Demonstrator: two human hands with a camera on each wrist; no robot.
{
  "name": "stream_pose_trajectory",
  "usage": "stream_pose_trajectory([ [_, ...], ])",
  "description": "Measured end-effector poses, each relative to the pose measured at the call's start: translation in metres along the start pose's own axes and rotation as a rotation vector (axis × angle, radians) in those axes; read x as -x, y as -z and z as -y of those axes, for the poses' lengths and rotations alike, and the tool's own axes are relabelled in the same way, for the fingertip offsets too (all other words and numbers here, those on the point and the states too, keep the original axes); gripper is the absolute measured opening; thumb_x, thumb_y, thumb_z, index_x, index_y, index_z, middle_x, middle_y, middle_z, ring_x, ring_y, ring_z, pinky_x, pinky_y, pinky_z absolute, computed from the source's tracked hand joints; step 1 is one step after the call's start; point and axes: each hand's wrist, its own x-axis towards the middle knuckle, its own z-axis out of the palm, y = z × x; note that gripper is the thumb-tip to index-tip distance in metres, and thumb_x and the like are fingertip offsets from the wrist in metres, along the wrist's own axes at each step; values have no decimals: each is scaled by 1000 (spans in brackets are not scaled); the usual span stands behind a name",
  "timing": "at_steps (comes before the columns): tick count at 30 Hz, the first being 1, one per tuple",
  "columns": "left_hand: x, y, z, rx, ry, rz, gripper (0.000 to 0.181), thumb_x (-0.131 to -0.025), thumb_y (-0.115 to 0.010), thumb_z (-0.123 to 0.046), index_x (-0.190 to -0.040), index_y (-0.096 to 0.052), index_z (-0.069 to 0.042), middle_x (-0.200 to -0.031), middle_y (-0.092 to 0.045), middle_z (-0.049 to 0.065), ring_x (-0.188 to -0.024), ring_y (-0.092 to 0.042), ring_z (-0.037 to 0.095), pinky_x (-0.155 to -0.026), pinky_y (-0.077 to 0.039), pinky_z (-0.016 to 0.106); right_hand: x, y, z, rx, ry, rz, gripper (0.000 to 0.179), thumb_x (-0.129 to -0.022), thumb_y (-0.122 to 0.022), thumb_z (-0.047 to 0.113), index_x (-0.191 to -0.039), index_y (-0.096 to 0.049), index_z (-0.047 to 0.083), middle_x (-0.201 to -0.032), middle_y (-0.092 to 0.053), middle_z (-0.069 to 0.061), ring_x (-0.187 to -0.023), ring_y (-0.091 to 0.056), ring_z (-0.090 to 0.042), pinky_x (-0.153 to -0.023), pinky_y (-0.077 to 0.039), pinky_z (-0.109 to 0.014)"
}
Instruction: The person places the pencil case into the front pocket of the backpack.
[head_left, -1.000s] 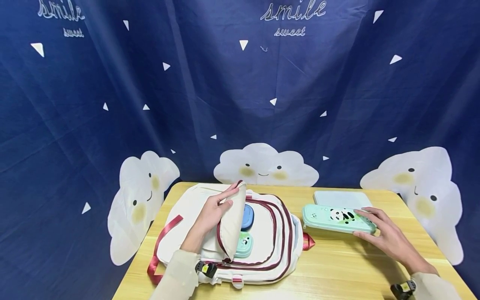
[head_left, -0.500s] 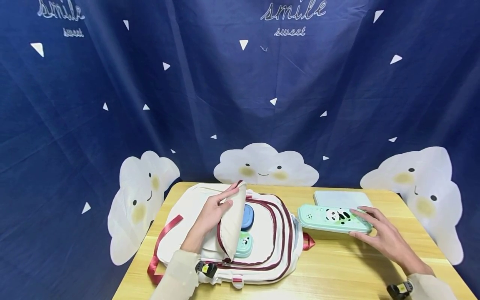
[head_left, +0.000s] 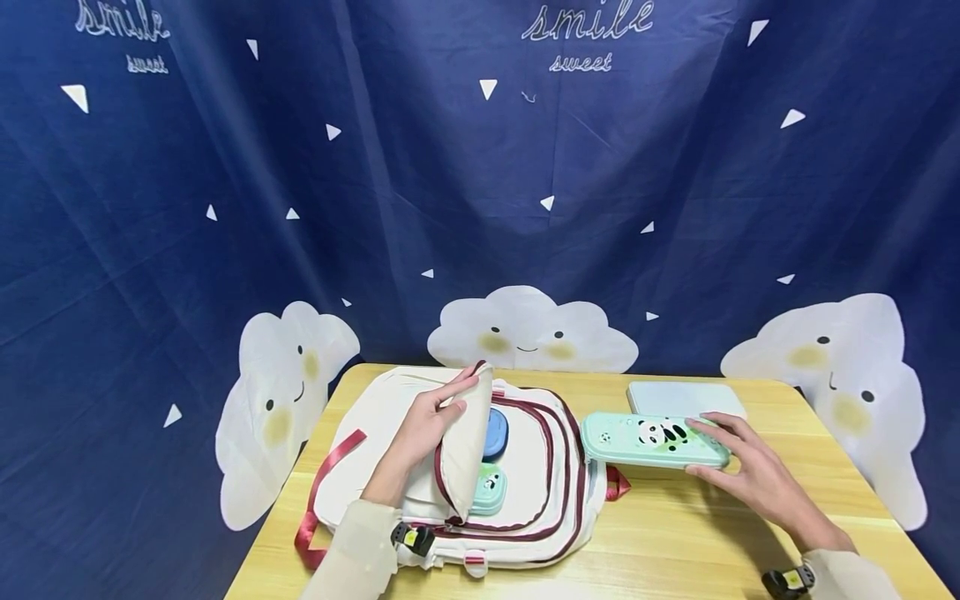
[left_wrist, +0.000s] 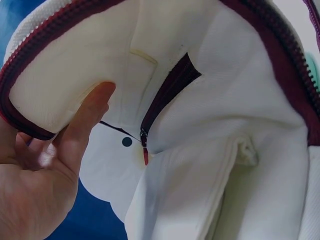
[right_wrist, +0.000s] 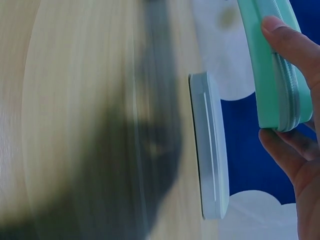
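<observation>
A white backpack (head_left: pixel 525 533) with dark red zippers lies on the table, its front flap (head_left: pixel 467 450) lifted. My left hand (head_left: pixel 422 427) pinches the flap's edge between thumb and fingers; the left wrist view shows the cream lining (left_wrist: pixel 200 100) and an inner zipped pocket. Behind the flap, a blue case (head_left: pixel 495 435) and a small mint panda case (head_left: pixel 489 490) lie in the pack, each partly hidden. My right hand (head_left: pixel 750 462) grips the right end of a long mint pencil case (head_left: pixel 622 440) with a panda print, held above the table, its left end over the backpack's right side.
A pale blue flat case (head_left: pixel 686 397) lies at the back right of the wooden table (head_left: pixel 660 533). Red straps (head_left: pixel 617 483) stick out from the backpack's sides. A dark blue curtain (head_left: pixel 480 208) with clouds hangs behind the table.
My right hand has carried the mint pencil case leftward, from beside the backpack to over its right edge. The left hand and flap have stayed in place.
</observation>
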Motion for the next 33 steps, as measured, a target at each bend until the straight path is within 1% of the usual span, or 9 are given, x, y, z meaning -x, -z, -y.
stream_pose_trajectory([
  [3,0,0,0,1,-1,0,46,-107,-59,-2,-151,-67,-14,-168,-50,-6,-163,-36,17,-133,-30,46,-1,-1,3,-9,9,-4,78,-75,-101,27,-147,-70,26,-147,-60,-7,-127,-53,-13,-96,-32,-4],
  [5,1,0,-1,-1,-5,-1,46,-107,-59,-2,-151,-67,-14,-168,-50,-5,-163,-37,17,-133,-31,45,-2,-3,6,-9,8,1,78,-75,-101,27,-147,-70,27,-147,-60,-6,-128,-54,-13,-95,-35,-7],
  [7,1,0,0,-2,-9,-1,46,-107,-59,-2,-151,-67,-13,-168,-51,-5,-162,-37,17,-133,-31,45,-3,-5,9,0,4,8,77,-76,-101,29,-147,-70,28,-148,-60,-6,-127,-55,-17,-95,-42,-15],
  [11,0,0,0,1,-11,2,46,-107,-59,-2,-151,-67,-13,-168,-51,-6,-162,-37,16,-133,-31,44,-4,-8,14,24,-4,31,77,-77,-100,33,-147,-69,28,-149,-59,-7,-125,-58,-27,-91,-53,-39],
  [13,0,-1,0,5,-12,4,46,-107,-59,-2,-151,-67,-13,-168,-51,-5,-162,-37,17,-133,-31,45,-5,-10,17,27,-9,40,76,-78,-100,34,-147,-69,27,-149,-59,-6,-125,-59,-29,-89,-55,-48],
  [18,-1,-1,2,11,-10,2,46,-107,-59,-2,-151,-67,-13,-168,-51,-5,-162,-38,17,-133,-31,45,-5,-13,24,-13,-18,67,75,-80,-98,34,-148,-68,28,-150,-58,-6,-128,-59,-34,-90,-55,-61],
  [21,-1,-1,2,10,-5,2,45,-107,-59,-2,-151,-67,-13,-167,-51,-6,-162,-38,16,-133,-30,44,-5,-16,27,-26,-16,71,75,-81,-98,34,-149,-68,29,-151,-58,-6,-130,-58,-34,-93,-54,-62],
  [26,-1,-1,3,12,0,-1,45,-107,-59,-3,-151,-67,-14,-167,-51,-7,-162,-37,16,-134,-30,45,-6,-20,33,-9,-6,65,75,-80,-98,35,-149,-67,31,-151,-59,-5,-130,-58,-30,-96,-52,-53],
  [33,-2,-1,4,10,9,-3,46,-107,-59,-2,-150,-67,-15,-167,-51,-7,-162,-37,17,-133,-32,47,-7,-24,40,-12,-3,69,75,-80,-98,36,-149,-67,31,-151,-59,-5,-130,-60,-32,-95,-54,-60],
])
